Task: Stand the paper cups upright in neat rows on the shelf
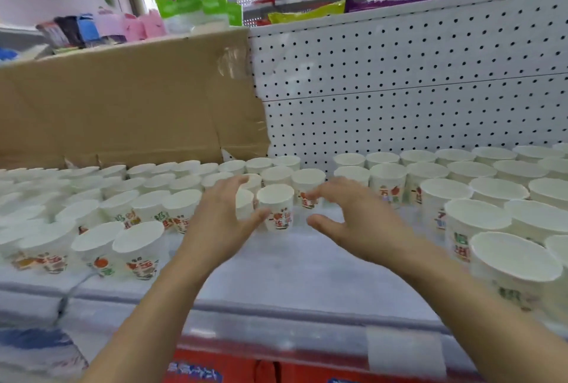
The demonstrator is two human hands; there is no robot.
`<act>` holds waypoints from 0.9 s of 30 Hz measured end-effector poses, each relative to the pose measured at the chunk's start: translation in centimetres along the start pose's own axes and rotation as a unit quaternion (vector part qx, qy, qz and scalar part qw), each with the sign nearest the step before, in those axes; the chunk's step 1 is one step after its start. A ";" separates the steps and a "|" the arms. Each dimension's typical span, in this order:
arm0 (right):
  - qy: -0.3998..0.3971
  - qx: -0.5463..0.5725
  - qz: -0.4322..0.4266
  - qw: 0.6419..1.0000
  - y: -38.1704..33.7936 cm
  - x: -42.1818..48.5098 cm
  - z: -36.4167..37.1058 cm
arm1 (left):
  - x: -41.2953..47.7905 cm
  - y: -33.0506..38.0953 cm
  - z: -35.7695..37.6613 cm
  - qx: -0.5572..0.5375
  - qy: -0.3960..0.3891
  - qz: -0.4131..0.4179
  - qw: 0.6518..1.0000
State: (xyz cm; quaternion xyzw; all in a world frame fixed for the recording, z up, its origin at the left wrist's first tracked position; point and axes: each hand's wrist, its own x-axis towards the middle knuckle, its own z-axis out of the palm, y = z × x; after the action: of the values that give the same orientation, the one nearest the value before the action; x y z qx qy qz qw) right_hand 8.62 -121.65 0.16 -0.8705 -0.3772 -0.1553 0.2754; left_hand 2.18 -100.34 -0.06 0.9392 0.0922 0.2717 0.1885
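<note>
Many white paper cups with printed labels stand upright on the white shelf (276,262), in blocks at left (138,238) and right (488,219). In the middle gap one cup (276,207) stands alone in front of a short row. My left hand (221,216) curves round a neighbouring cup (245,203), fingers behind it and thumb in front, next to the lone cup. My right hand (350,213) hovers just right of the lone cup with fingers spread and curved, holding nothing. The picture is motion-blurred.
A cardboard sheet (123,100) backs the left half of the shelf and white pegboard (399,90) the right half. Packaged goods (101,29) sit on the shelves above. A grey rail (276,315) edges the shelf front, with red packaging (215,367) below.
</note>
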 end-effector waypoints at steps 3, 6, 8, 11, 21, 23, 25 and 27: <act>-0.016 -0.009 0.014 1.000 -1.5 3.9 3.4 | 1.8 -3.0 -0.3 0.048 -0.037 -0.007 0.998; -0.026 -0.073 0.005 0.997 -2.7 6.0 5.5 | 2.6 -4.3 -0.1 0.101 -0.045 0.022 0.994; -0.027 -0.126 -0.008 0.992 -3.3 6.5 6.0 | 2.8 -4.5 -0.2 0.135 -0.038 0.050 0.989; -0.025 -0.173 -0.033 0.984 -3.7 5.9 5.3 | 2.6 -4.3 -0.3 0.132 -0.020 0.079 0.988; -0.091 -0.277 0.034 0.956 2.6 -0.7 -5.5 | 2.9 3.7 3.6 -0.076 -0.124 0.190 0.971; -0.108 -0.297 0.038 0.948 3.6 -1.2 -6.4 | 3.4 4.9 4.7 -0.075 -0.137 0.205 0.966; -0.114 -0.313 0.036 0.942 4.4 -1.3 -6.9 | 3.9 5.8 5.5 -0.083 -0.143 0.214 0.963; -0.116 -0.328 0.029 0.937 5.1 -1.2 -7.3 | 4.2 6.5 6.1 -0.090 -0.143 0.216 0.962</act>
State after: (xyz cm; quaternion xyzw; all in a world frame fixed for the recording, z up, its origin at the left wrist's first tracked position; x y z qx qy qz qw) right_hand 11.11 -129.56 3.55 -0.9351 -0.3090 -0.1605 -0.0664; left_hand 9.43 -106.96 -0.22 0.9450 -0.1659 0.1759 0.2202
